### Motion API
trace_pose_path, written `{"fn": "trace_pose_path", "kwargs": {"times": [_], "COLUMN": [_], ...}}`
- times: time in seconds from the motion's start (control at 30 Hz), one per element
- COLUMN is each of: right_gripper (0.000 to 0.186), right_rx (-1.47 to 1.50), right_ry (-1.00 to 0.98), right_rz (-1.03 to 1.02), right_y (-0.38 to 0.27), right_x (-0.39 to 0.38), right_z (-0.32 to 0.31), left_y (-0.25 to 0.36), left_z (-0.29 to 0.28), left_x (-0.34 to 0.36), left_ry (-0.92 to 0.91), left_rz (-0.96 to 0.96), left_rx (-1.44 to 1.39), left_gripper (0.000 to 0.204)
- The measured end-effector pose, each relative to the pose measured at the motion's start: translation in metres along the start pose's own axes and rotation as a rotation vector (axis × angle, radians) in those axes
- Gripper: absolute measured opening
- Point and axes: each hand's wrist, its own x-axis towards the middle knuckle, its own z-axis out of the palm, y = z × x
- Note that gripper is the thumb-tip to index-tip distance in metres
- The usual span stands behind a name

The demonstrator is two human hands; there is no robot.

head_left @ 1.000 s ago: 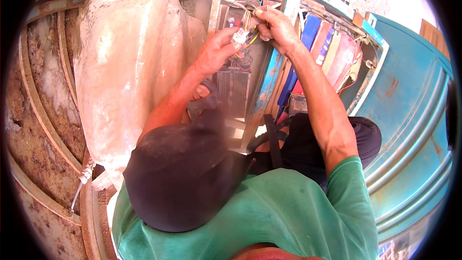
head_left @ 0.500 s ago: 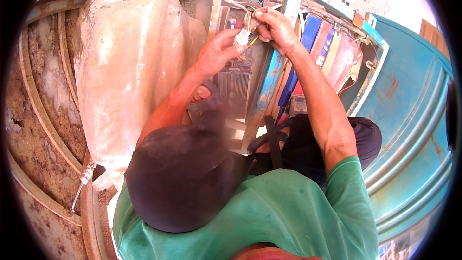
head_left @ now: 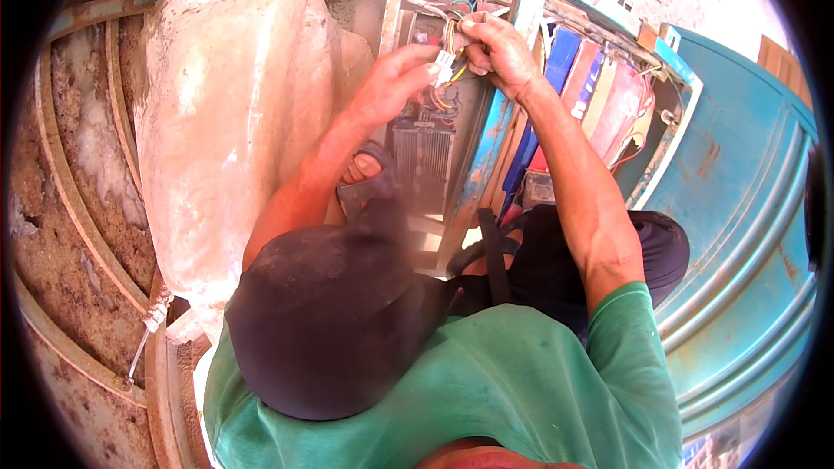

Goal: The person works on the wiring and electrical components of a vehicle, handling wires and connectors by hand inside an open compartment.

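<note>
A white plastic wire connector hangs at the end of a bundle of thin coloured wires inside the open frame. My left hand has its thumb and index finger closed at the connector's left side. Just to the right, my right hand pinches the wire bundle above the connector, its other fingers curled. A yellow-green wire runs beside the connector. Below my hands sits a finned metal unit with more wires at its top; part of those wires is hidden behind my left hand.
A blue, rusted metal bar divides the bay. Right of it lie red and blue battery-like packs with loose wires. A large blue panel stands at the right. A bulky, dusty pale cover fills the left, beside rusty curved ribs.
My left hand has shifted slightly up, its fingers straighter. The connector has moved a little right and turned. My right hand holds its place on the wires.
</note>
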Motion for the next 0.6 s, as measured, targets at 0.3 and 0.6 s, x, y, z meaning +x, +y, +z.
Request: {"fn": "trace_pose_path", "kwargs": {"times": [0.3,0.6], "right_gripper": [0.018,0.024], "right_rx": [-0.008,-0.064], "right_ry": [-0.030,0.035], "right_rz": [0.006,-0.029], "right_y": [0.003,0.002], "right_x": [0.003,0.001], "right_z": [-0.004,0.004], "left_y": [0.010,0.008], "left_z": [-0.006,-0.013], "left_x": [0.019,0.021], "left_ry": [0.050,0.140], "left_rz": [0.024,-0.003], "left_rx": [0.210,0.191], "left_gripper": [0.036,0.033]}}
